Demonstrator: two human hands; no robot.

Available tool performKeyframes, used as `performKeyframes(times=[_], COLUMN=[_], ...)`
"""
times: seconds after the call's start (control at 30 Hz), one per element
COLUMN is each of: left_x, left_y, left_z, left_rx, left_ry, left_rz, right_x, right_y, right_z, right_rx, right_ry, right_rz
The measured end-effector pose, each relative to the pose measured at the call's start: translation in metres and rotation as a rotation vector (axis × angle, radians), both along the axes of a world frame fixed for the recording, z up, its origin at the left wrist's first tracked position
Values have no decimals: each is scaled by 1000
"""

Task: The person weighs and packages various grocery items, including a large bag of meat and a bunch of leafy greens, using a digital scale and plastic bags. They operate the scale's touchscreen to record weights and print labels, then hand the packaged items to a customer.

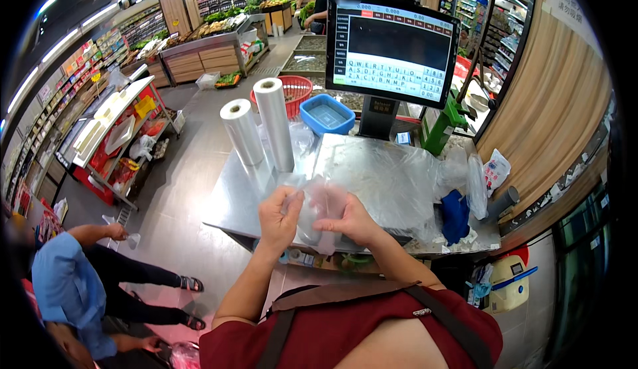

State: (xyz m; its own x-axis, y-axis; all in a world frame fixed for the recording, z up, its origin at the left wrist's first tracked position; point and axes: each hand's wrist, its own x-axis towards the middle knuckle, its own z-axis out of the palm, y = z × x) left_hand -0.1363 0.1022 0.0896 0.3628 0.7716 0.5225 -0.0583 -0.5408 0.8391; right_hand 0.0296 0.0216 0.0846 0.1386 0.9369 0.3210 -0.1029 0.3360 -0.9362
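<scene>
A thin clear plastic bag (310,219) hangs between my hands above the front edge of the metal counter (234,204). My left hand (280,215) pinches its left side between thumb and fingers. My right hand (351,219) is on its right side, the thumb pointing left and the fingers partly behind or inside the film. Beyond my hands stand two upright rolls of clear plastic bags, a shorter one (242,132) and a taller one (274,124). The weighing plate (374,169) of the scale, wrapped in plastic film, lies ahead to the right.
A touchscreen display (391,50) rises behind the plate, beside a blue plastic basin (327,114) and a red basket (294,94). A blue cloth (454,217) and plastic bags (477,187) lie at right. A person in a blue shirt (70,294) stands at lower left.
</scene>
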Motion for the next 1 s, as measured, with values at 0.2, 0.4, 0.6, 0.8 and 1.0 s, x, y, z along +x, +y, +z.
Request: performKeyframes(times=[0.2,0.4,0.6,0.8,1.0], left_x=[22,44,38,22,-27], left_y=[-56,-86,-117,-130,-107], left_z=[-13,-24,-22,-47,-66], left_rx=[12,78,665,-299,11], left_ry=[-41,63,-116,155,81], left_rz=[199,219,314,-145,-255], right_x=[47,68,50,-5,-31], right_y=[-60,-94,-101,-89,-78], right_z=[-23,-40,-50,-43,-53], right_rx=[-225,-186,-100,-237,-209], right_ry=[176,32,312,309,231], right_rz=[136,-80,-259,-42,176])
